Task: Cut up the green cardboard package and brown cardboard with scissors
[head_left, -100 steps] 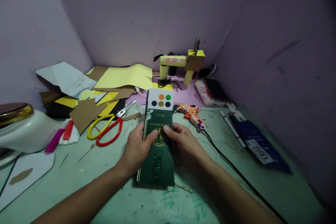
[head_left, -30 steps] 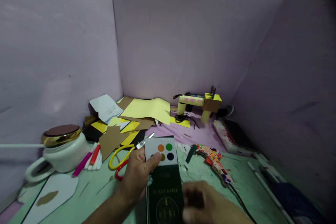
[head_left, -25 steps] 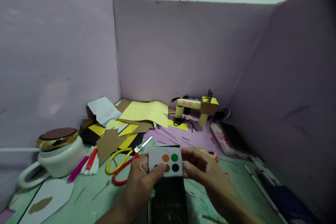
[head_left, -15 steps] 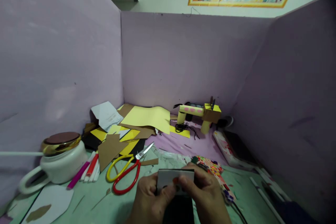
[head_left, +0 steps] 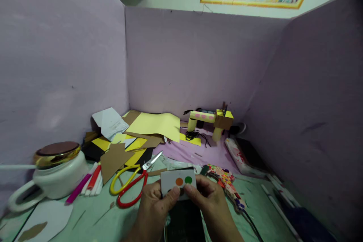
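Observation:
Both my hands hold a small pale card (head_left: pixel 171 177) with an orange dot, a green dot and darker dots partly behind the thumbs. My left hand (head_left: pixel 157 204) grips its left edge, thumb on the front. At the right edge my right hand (head_left: pixel 208 198) pinches it the same way. A thin dark edge shows behind the card's top. Below it, between my wrists, lies a black flat object (head_left: pixel 185 225), seen only in part. Scissors (head_left: pixel 138 181) with one yellow and one red handle lie left of my hands. A flower-patterned tool (head_left: pixel 231 189) with a black cord lies to the right.
A white lidded mug (head_left: pixel 61 174) stands left, beside pink, red and white sticks (head_left: pixel 92 181). Yellow, brown and black paper pieces (head_left: pixel 159 123) pile at the back. A paper animal model (head_left: pixel 210 119) stands behind, with black cord (head_left: pixel 193 135). A white-and-red case (head_left: pixel 241 159) lies right.
The card has tilted so its face with the orange and green dots shows more. My hands sit slightly further left in view, and the whole view has shifted a little.

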The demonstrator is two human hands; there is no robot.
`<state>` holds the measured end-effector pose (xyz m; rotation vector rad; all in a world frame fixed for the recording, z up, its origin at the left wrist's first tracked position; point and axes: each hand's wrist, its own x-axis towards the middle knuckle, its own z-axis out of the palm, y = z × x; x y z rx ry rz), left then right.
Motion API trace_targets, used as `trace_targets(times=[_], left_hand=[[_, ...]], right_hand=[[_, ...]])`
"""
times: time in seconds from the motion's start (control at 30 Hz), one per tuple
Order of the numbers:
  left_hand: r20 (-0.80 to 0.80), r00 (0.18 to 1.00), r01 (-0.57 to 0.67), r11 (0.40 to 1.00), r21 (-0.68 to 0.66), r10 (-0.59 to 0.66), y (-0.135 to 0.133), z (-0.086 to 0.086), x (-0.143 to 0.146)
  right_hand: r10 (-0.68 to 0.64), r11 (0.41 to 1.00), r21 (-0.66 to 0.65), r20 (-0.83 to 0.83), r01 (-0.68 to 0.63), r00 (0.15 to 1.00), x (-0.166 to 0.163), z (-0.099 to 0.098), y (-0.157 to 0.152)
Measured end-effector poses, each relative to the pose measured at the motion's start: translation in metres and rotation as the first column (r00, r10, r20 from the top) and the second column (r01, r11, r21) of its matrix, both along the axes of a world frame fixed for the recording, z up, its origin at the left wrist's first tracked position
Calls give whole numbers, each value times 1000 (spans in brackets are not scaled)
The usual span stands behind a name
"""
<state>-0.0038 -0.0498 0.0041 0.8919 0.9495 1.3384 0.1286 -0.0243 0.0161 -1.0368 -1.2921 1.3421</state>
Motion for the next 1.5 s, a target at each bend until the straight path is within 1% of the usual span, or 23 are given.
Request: trace_targets(times=[0.07, 0.17, 0.23, 0.37, 0.47, 0.6, 0.7, 0.83, 0.93, 1.03, 1.1, 1.23, 1.3, 1.37, 1.4, 1.43, 1.47, 1.5], left_hand=[[2, 999, 44, 999, -3, -44, 2, 0, -2], [-14, 991, 133, 991, 32, -133, 5, 3, -7], [-35, 988, 153, 987, 44, -151, 7, 4, -11], [-89, 992, 90, 995, 45, -85, 9, 0, -14], [-103, 993, 57, 998, 22, -55, 8, -2, -13], [-146, 988, 47, 999, -1, -47, 8, -2, -12], [-222, 975, 24, 1000, 9, -21, 7, 0, -11], [-333, 942, -27, 999, 29, 35, 5, 7, -10], [-381, 923, -41, 998, 39, 53, 4, 12, -9], [-402, 914, -39, 998, 48, 55, 3, 14, -9], [-406, 913, -30, 998, 48, 47, 2, 13, -9], [-411, 911, 4, 999, 41, 14, 2, 12, -8], [-412, 910, 58, 998, 24, -43, 3, 14, -8], [-411, 903, 142, 990, 0, -130, 6, 19, -14], [-438, 887, 163, 987, -5, -149, 8, 23, -19], [-501, 853, 170, 985, -1, -148, 10, 26, -27], [-611, 784, 149, 989, 10, -112, 12, 28, -36], [-748, 662, 97, 994, 43, -32, 14, 30, -46]], right_hand=[[27, 999, -23, 14, -27, 1000, 6, 5, 2], [116, 991, -74, 15, -114, 993, 15, 12, 6], [151, 984, -101, 28, -148, 988, 20, 14, 8], [153, 984, -99, 76, -145, 985, 20, 11, 10], [152, 982, -130, 91, -139, 984, 18, 10, 10], [151, 976, -164, 27, -145, 988, 15, 9, 10], [124, 976, -176, -31, -128, 992, 14, 8, 9], [152, 961, -223, -78, -166, 985, 14, 5, 8], [185, 964, -183, -51, -191, 981, 16, 7, 7], [245, 958, -147, -40, -248, 969, 17, 11, 6], [260, 954, -142, -47, -264, 964, 17, 12, 6], [239, 962, -121, -52, -243, 970, 16, 11, 6], [231, 964, -126, -55, -236, 971, 16, 10, 6], [219, 965, -138, -52, -225, 974, 17, 10, 6], [208, 967, -142, -46, -213, 977, 18, 10, 6], [198, 969, -144, -40, -202, 979, 19, 10, 6], [187, 971, -146, -34, -190, 982, 20, 10, 7], [175, 973, -149, -29, -177, 984, 21, 9, 8]])
